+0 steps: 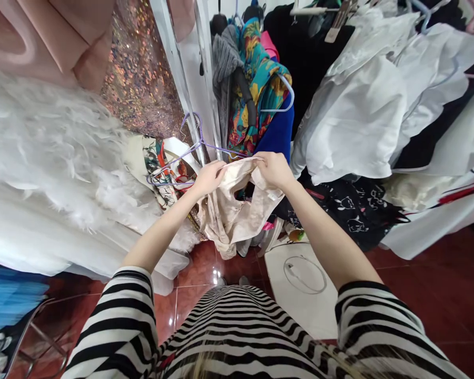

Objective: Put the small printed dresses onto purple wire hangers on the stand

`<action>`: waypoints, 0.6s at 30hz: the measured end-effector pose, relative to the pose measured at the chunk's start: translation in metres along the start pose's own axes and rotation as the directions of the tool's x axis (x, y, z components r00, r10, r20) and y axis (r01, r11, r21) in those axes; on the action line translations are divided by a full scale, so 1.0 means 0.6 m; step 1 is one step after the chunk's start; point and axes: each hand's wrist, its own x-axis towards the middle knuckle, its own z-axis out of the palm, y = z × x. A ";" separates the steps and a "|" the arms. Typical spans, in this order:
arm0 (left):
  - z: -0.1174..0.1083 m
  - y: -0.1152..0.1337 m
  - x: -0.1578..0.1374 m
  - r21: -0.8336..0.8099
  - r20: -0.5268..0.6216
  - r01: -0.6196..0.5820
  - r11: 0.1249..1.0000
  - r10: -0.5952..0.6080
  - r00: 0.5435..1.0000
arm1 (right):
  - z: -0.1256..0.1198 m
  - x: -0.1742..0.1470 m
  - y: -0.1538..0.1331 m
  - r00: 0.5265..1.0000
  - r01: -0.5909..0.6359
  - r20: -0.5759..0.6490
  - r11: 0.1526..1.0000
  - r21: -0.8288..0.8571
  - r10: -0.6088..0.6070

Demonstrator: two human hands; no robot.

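Note:
A cream garment (248, 221) hangs crumpled in front of me, with a round opening near its upper edge. My left hand (210, 178) is closed on its upper left edge. At its upper right edge my right hand (274, 168) pinches the fabric, thumb and fingers together. Just beyond both hands is a purple wire hanger (200, 138); its bar passes behind my left hand, and I cannot tell whether it touches the garment. Patterned floral cloth (169, 171) lies beside my left hand. The lower part of the garment droops in loose folds.
White feathered dresses (55, 152) and a sequined dress (142, 68) hang at left. White metal rack posts (184, 68) stand ahead. White blouses (355, 116) and a colourful floral garment (260, 79) hang on the right. Below my right arm is a white board-like surface (300, 310) on the red tiled floor (189, 263).

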 end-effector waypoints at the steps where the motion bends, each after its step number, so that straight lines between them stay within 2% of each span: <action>1: 0.001 -0.001 0.010 0.043 0.014 0.003 0.999 -0.004 1.000 | -0.004 0.006 0.002 0.999 -0.017 0.029 1.000 -0.004 0.017; 4: 0.005 -0.002 0.044 0.174 0.045 -0.025 0.984 0.017 0.999 | -0.008 0.022 0.006 0.990 -0.061 0.130 0.998 0.009 0.059; 7: 0.007 -0.004 0.080 0.284 0.030 -0.078 0.956 0.073 0.997 | -0.005 0.029 0.011 0.982 -0.054 0.183 0.998 0.040 0.046; 9: 0.006 -0.007 0.100 0.358 0.066 -0.071 0.931 0.051 0.997 | -0.005 0.028 0.014 0.976 -0.080 0.210 0.994 0.068 0.065; 13: -0.001 -0.013 0.120 0.472 0.182 -0.057 0.880 -0.034 0.983 | -0.011 0.023 0.023 0.971 -0.198 0.148 0.978 0.060 0.187; 16: -0.009 -0.018 0.121 0.472 0.163 -0.075 0.878 -0.003 0.987 | -0.020 0.030 0.034 0.973 -0.212 0.090 0.977 -0.040 0.215; 18: -0.014 -0.022 0.120 0.460 0.131 -0.075 0.885 0.016 0.991 | -0.024 0.037 0.037 0.973 -0.193 0.099 0.972 -0.134 0.207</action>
